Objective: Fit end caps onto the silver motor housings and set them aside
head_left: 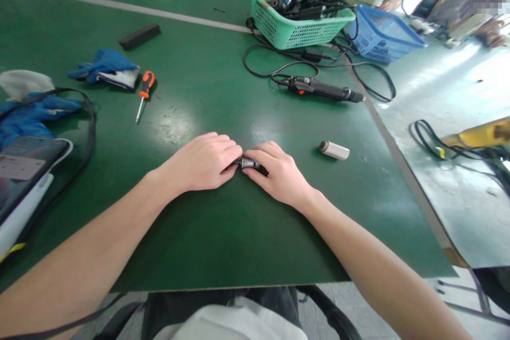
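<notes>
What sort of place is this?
Likely a workshop or assembly area: a corded power tool, an orange-and-black screwdriver and a filled green basket sit on the green table.

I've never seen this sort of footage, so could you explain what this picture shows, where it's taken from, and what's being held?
There's no machine doing the work here: these are a person's own bare hands, seen from a camera on their head looking forward and down. The left hand and right hand meet over a green table, pinching a small grey metal-looking part between them; fingers hide some of it. To the right lies a pale cylinder; farther back, a black corded power tool and a green basket full of cables. On the left are an orange-and-black screwdriver and a dark block.
</notes>
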`<action>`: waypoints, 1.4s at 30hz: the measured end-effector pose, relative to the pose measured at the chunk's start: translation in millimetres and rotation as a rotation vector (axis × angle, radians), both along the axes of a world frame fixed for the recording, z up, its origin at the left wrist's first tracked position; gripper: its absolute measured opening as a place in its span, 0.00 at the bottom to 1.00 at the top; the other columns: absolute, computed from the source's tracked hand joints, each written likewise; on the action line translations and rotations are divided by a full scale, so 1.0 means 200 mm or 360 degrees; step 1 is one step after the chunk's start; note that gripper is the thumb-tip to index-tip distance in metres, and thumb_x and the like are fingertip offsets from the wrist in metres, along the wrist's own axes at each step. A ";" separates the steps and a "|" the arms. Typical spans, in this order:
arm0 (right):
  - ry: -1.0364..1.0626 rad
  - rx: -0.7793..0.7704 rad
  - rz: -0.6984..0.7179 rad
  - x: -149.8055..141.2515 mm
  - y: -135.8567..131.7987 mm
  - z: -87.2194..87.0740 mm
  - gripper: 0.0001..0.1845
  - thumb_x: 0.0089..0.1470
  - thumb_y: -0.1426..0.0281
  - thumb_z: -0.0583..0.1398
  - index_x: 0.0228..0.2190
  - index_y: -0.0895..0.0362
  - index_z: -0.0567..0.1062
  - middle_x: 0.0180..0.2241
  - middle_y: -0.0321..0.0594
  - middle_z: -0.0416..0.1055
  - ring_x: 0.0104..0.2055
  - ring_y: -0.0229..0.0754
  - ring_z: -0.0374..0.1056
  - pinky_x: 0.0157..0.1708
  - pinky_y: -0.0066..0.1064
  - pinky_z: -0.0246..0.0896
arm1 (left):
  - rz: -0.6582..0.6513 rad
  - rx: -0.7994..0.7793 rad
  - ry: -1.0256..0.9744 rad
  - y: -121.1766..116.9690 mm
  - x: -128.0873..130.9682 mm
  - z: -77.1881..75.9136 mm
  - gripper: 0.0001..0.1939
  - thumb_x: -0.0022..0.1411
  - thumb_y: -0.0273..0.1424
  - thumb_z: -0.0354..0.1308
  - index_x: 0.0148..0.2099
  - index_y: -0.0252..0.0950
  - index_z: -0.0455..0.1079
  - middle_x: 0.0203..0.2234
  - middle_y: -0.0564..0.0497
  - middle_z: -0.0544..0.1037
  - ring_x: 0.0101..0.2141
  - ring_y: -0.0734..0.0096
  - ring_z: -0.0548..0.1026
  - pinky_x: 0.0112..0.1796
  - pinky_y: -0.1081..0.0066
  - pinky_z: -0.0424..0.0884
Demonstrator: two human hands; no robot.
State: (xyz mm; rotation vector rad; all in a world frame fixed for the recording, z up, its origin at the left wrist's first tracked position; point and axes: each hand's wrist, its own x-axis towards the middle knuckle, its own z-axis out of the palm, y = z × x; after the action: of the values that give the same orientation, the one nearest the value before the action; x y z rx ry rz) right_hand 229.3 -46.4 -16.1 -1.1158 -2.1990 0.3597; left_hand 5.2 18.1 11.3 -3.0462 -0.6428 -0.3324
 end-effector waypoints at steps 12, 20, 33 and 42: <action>0.0012 -0.0002 -0.0017 -0.01 0.00 0.01 0.09 0.67 0.69 0.60 0.48 0.54 0.76 0.45 0.45 0.77 0.47 0.50 0.70 0.51 0.45 0.70 | 0.0007 -0.0023 0.0029 0.00 0.00 0.01 0.08 0.71 0.30 0.53 0.38 0.36 0.70 0.31 0.49 0.76 0.34 0.64 0.73 0.39 0.63 0.66; 0.0003 -0.0041 -0.0026 0.00 -0.01 0.01 0.10 0.67 0.70 0.60 0.49 0.52 0.76 0.46 0.45 0.77 0.48 0.50 0.71 0.51 0.46 0.70 | 0.0008 -0.0035 0.0023 0.00 0.00 0.01 0.08 0.70 0.30 0.53 0.38 0.36 0.71 0.31 0.49 0.76 0.34 0.63 0.73 0.38 0.63 0.67; 0.0020 -0.0028 -0.0043 -0.01 -0.01 0.01 0.09 0.66 0.70 0.60 0.47 0.53 0.75 0.44 0.45 0.77 0.47 0.50 0.71 0.50 0.45 0.70 | 0.0017 -0.0046 0.0031 0.00 0.00 0.01 0.07 0.69 0.29 0.53 0.38 0.36 0.71 0.32 0.48 0.77 0.34 0.64 0.73 0.39 0.64 0.67; 0.0018 -0.0029 -0.0061 -0.01 -0.01 0.01 0.09 0.65 0.70 0.61 0.47 0.53 0.76 0.44 0.45 0.77 0.47 0.50 0.71 0.50 0.45 0.70 | 0.0031 -0.0029 0.0024 0.00 0.00 0.02 0.08 0.69 0.30 0.53 0.38 0.35 0.72 0.32 0.47 0.77 0.33 0.64 0.73 0.38 0.64 0.68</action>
State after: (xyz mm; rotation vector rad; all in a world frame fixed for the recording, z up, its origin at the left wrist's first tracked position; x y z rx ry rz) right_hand 228.2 -49.1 -13.5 -1.1613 -2.1651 0.3691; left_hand 5.6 18.0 15.4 -3.0546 -0.6780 -0.3044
